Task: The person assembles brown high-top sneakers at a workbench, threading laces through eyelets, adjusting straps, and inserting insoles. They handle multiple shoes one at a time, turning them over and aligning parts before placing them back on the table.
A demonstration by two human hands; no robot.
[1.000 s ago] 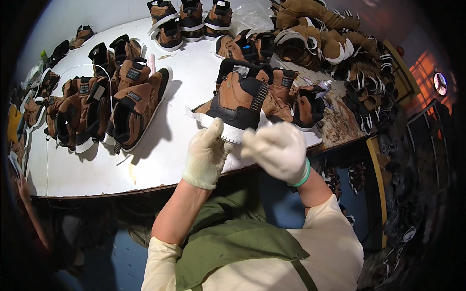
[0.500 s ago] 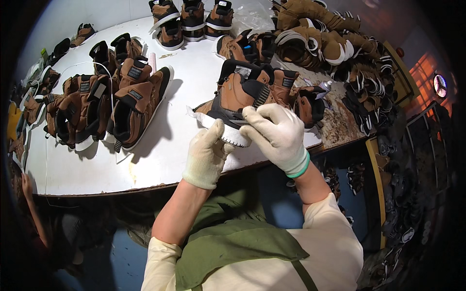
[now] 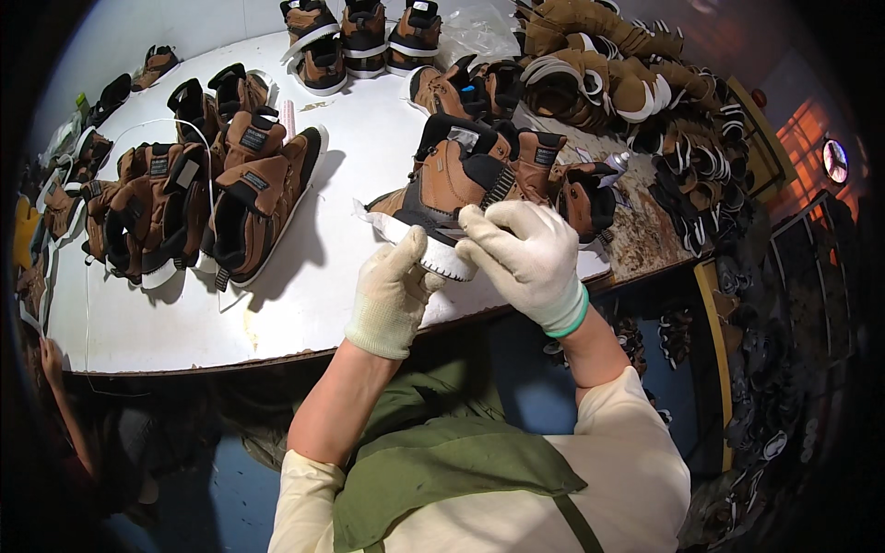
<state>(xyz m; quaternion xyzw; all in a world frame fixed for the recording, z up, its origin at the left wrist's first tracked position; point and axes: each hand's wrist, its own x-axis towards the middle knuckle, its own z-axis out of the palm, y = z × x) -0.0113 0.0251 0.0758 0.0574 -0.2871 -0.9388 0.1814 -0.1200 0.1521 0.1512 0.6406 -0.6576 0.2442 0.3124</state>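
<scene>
A brown and black ankle boot (image 3: 449,182) with a white sole (image 3: 443,259) is tilted at the table's near side. My gloved left hand (image 3: 392,286) grips the near edge of its sole, thumb on top and fingers underneath. On the right, my gloved right hand (image 3: 524,253) is closed in a pinch against the boot's side, just above the sole. What its fingertips hold, if anything, is too small to make out. A whitish film-like strip (image 3: 366,214) sticks out from the sole's left end. More brown boots (image 3: 535,166) stand right behind this one.
The white table (image 3: 355,120) holds a group of brown boots (image 3: 166,207) on the left and several more (image 3: 364,37) at the back. Heaped tan shoe uppers (image 3: 599,74) and a spray can (image 3: 616,164) lie at the right. Another person's hand (image 3: 51,355) shows at far left.
Both hands keep nearly the same hold on the boot. A thin grey edge seen by my right fingertips earlier no longer shows.
</scene>
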